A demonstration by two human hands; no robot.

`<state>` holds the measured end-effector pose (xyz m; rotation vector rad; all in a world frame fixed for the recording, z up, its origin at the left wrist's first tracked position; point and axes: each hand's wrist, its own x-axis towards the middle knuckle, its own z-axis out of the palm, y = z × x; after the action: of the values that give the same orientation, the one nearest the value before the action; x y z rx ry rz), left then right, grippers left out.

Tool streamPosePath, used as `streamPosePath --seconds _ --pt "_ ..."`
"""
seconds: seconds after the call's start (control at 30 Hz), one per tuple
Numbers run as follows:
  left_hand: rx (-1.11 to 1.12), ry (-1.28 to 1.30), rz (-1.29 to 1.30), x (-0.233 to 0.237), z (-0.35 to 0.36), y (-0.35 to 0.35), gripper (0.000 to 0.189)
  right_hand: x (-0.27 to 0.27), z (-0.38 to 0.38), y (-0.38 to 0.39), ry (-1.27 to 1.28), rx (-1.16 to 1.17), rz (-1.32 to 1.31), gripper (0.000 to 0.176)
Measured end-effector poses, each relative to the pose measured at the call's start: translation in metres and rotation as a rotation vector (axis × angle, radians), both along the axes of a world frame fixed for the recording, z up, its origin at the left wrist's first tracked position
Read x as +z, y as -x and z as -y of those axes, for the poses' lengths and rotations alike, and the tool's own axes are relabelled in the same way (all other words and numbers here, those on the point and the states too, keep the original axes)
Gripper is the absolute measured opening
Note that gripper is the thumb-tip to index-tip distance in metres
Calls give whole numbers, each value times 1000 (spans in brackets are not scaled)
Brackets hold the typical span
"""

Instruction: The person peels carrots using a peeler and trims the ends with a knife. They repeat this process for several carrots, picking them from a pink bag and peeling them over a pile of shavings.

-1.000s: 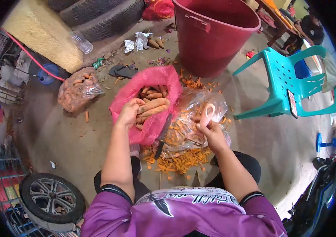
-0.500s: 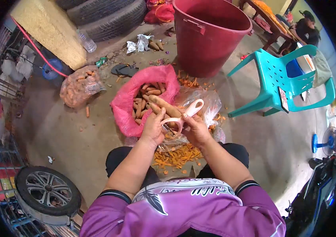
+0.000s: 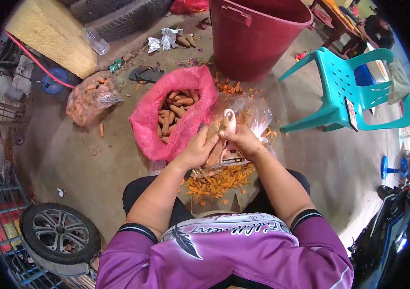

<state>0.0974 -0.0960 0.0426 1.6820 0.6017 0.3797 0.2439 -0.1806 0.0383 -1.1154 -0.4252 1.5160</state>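
My left hand [image 3: 198,150] is wrapped round a dirt-covered carrot [image 3: 212,158], held upright and tilted, and a second carrot may lie against it. My right hand [image 3: 244,142] grips a pale pink peeler [image 3: 232,118], its looped handle pointing up and its blade end low by the carrot. The right fingertips touch the carrot too. Beneath both hands a heap of orange peelings [image 3: 220,183] lies on the floor. Just beyond my left hand stands an open pink mesh sack [image 3: 140,118] with several carrots [image 3: 178,111] inside.
A clear plastic bag [image 3: 253,111] lies right of the sack. Farther off stands a big red tub [image 3: 258,48], with a teal chair [image 3: 330,96] to its right. A bag of carrots [image 3: 92,103] is at left, near a wheel [image 3: 60,233]. A person [image 3: 378,31] sits at back right.
Both hands have drawn the carrot and peeler closer together and turned them more upright. The left hand has shifted slightly right, and the camera view has moved a little.
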Motion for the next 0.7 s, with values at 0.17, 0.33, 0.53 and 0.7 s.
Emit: streamPosePath --seconds 0.17,0.33,0.53,0.7 --pt "167 109 -8 -16 -10 -3 35 16 -6 5 -16 -178 24 28" --pt "447 500 328 15 -32 -1 27 -2 -6 -8 4 -373 4 27" --pt "283 824 169 4 -48 14 29 0 -4 -25 -69 -287 -75 29" --pt "271 968 20 -9 -47 15 34 1 -3 -32 236 -202 387 28"
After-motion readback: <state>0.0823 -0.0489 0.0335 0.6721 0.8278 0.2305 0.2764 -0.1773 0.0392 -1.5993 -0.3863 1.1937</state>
